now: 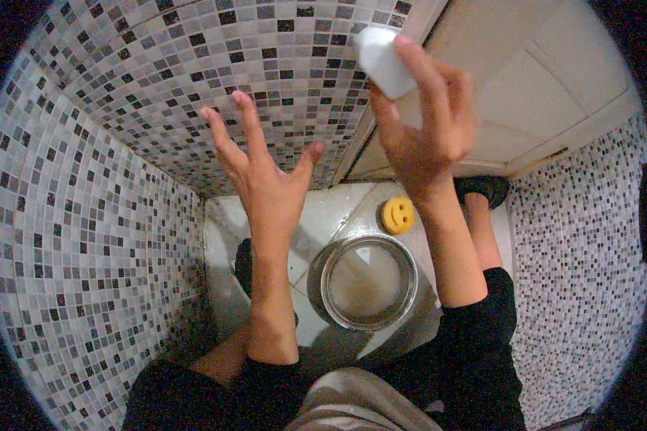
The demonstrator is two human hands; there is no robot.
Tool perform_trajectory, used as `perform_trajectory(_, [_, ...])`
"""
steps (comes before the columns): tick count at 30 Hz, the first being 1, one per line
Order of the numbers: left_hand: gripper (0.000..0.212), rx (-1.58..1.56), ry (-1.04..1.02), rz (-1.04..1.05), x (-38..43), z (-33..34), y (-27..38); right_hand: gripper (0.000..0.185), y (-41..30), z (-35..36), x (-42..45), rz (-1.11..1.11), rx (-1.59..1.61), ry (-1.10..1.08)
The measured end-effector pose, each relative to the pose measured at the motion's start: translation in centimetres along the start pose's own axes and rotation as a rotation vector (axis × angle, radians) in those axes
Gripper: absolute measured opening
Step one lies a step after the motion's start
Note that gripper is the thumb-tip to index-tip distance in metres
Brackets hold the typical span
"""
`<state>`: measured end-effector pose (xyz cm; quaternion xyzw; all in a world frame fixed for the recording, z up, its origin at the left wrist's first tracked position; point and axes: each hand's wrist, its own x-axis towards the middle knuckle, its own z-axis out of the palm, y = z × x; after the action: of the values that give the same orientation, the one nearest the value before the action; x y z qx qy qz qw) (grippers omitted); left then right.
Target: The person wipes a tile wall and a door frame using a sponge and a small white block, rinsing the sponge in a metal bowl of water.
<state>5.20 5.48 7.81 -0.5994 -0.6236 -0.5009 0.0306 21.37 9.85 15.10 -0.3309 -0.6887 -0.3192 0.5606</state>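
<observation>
Pinched between the thumb and fingers of my right hand (428, 116) is a white block (384, 62), perhaps a sponge or eraser pad. It is up near the edge of the wall, where the mosaic tiles (269, 64) meet a pale frame; whether it touches the tiles I cannot tell. My left hand (272, 178) holds nothing. Its fingers are spread before the same mosaic wall. On the floor between my forearms stands a round clear bowl (369, 324) of cloudy water (364, 280). Beside its far rim lies a yellow smiley-face sponge (398, 214).
A pale panelled door (517, 97) stands at the upper right. Mosaic walls rise on the left (70, 226) and right (577, 269). The light tiled floor (323, 210) looks wet. My dark shoe (485, 188) is near the door's foot.
</observation>
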Motion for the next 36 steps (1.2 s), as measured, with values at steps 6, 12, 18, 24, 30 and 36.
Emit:
perform_trajectory(6, [0.106, -0.004, 0.023, 0.019, -0.1, 0.1, -0.1, 0.05, -0.5, 0.3, 1.7, -0.01, 0.052, 0.003])
perform_trajectory(12, [0.105, -0.007, 0.022, 0.008, 0.0, 0.2, 0.1, 0.05, -0.8, 0.6, -0.2, -0.014, 0.026, 0.008])
perform_trajectory(18, [0.105, 0.011, 0.017, 0.015, 0.0, 0.0, 0.0, 0.05, -1.2, 0.9, 1.2, 0.024, 0.041, 0.085])
perform_trajectory(24, [0.105, 0.014, 0.001, 0.006, -0.2, -0.1, -0.1, 0.05, -0.8, 1.0, -0.3, -0.001, 0.086, 0.033])
perform_trajectory(30, [0.105, 0.032, 0.011, 0.025, 0.0, -0.1, -0.1, 0.049, -0.9, 0.9, 0.2, 0.024, 0.036, 0.067])
perform_trajectory(36, [0.105, 0.014, -0.006, 0.006, -0.2, -0.3, -0.2, 0.048, -0.9, 0.9, 0.7, 0.012, 0.058, 0.005])
